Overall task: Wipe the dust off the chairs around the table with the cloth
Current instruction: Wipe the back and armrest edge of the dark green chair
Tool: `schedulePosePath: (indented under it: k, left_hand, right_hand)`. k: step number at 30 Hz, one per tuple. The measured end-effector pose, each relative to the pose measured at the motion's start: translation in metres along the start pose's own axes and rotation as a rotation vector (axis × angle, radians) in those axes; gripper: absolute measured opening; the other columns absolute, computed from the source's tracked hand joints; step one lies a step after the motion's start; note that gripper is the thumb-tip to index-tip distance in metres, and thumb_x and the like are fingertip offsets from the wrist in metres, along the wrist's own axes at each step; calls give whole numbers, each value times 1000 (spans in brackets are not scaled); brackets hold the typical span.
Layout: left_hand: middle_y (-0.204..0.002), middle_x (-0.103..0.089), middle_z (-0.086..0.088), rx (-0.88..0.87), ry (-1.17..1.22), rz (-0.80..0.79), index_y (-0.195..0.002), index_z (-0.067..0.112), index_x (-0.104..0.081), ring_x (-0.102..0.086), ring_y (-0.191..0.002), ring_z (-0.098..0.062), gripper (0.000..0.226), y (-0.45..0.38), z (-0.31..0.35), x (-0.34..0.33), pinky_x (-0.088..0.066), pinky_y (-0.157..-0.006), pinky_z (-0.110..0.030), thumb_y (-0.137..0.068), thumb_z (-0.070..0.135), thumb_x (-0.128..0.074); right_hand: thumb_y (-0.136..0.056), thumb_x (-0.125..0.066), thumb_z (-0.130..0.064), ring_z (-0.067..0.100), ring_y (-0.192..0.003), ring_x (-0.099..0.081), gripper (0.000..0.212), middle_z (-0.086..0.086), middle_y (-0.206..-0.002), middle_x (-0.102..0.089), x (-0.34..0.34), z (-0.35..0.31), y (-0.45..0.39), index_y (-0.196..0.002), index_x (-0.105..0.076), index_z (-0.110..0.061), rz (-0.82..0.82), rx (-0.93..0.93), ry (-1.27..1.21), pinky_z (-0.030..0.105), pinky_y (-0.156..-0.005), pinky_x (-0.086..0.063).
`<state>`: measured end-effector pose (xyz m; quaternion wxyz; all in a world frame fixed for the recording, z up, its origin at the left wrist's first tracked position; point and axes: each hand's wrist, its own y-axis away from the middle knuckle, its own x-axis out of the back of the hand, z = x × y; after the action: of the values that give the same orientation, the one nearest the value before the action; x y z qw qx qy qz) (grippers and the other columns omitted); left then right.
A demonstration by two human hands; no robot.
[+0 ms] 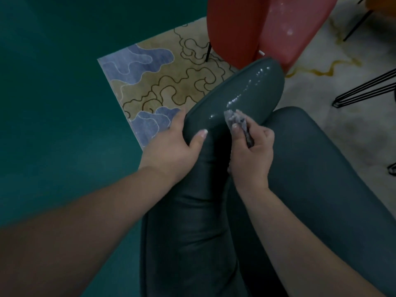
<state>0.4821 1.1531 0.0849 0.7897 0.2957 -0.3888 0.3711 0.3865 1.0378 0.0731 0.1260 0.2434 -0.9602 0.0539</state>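
Note:
A dark teal padded chair [317, 168] fills the lower middle and right of the view, its armrest [252, 88] running up toward the centre. White dust specks lie along the armrest's upper surface. My left hand [171, 144] grips the armrest's near left edge, thumb on top. My right hand [250, 148] pinches a small bunched grey cloth [236, 118] and presses it against the armrest's inner face, just below the dust line. A red chair [276, 28] with dust specks on its seat stands beyond the armrest.
A patterned rug [162, 82] in beige and blue lies on the dark green floor [53, 93]. Black metal legs [364, 91] of other furniture stand at the right, on the pale part of the rug. A thin black leg [208, 52] of the red chair touches the rug.

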Motion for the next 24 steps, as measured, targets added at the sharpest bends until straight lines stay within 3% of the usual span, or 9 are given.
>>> schedulePosePath:
  k: [4,8,10,13,16,19,24]
  left_hand:
    - [-125,-60,-1,-15,32,-23,-147,38,-17,-56,-111,-24,85,-2,-1,1,-41,-82,-28,-75,76,-43]
    - [-122,-61,0,-12,50,0,-143,40,-20,-58,-109,-25,81,-3,-1,1,-47,-82,-33,-75,76,-43]
    - [-117,-62,4,-28,77,0,-137,42,-24,-58,-107,-24,75,-4,1,3,-49,-81,-34,-73,75,-44]
    - [-115,-63,3,-5,101,-29,-137,43,-24,-60,-105,-24,76,-4,3,5,-52,-84,-38,-72,75,-46]
    - [-113,-63,1,26,115,-41,-138,44,-22,-61,-101,-23,78,-5,2,6,-53,-84,-41,-71,76,-47]
    - [-113,-64,1,33,119,-55,-138,42,-24,-62,-100,-24,78,-5,2,7,-53,-83,-40,-71,73,-49]
    - [-109,-65,-2,46,111,-44,-136,42,-27,-63,-96,-26,77,-2,4,9,-53,-78,-38,-68,70,-51]
  right_hand:
    - [-92,-61,-26,0,-89,-48,30,-8,-100,-37,-6,-9,-70,-122,-64,-25,-4,103,136,1,-85,-36]
    - [-92,-62,-32,8,-94,-45,30,-4,-106,-36,-23,-3,-90,-122,-63,-32,-70,113,253,11,-94,-38]
    - [-92,-62,-29,16,-92,-45,29,-1,-104,-37,-26,0,-68,-121,-64,-34,-124,295,320,20,-88,-42]
    - [-90,-64,-22,23,-87,-46,29,7,-98,-43,-19,4,-57,-119,-68,-23,-219,519,415,32,-79,-45]
    - [-90,-65,-21,26,-90,-46,29,10,-99,-44,-23,1,-92,-119,-68,-24,-122,453,488,37,-84,-46]
    - [-91,-64,-21,19,-92,-44,31,4,-101,-39,-32,-5,-85,-121,-66,-24,-91,334,417,29,-87,-44]
    - [-89,-61,-21,23,-87,-46,29,9,-97,-45,-19,-4,-47,-117,-69,-20,-362,590,427,35,-78,-45]
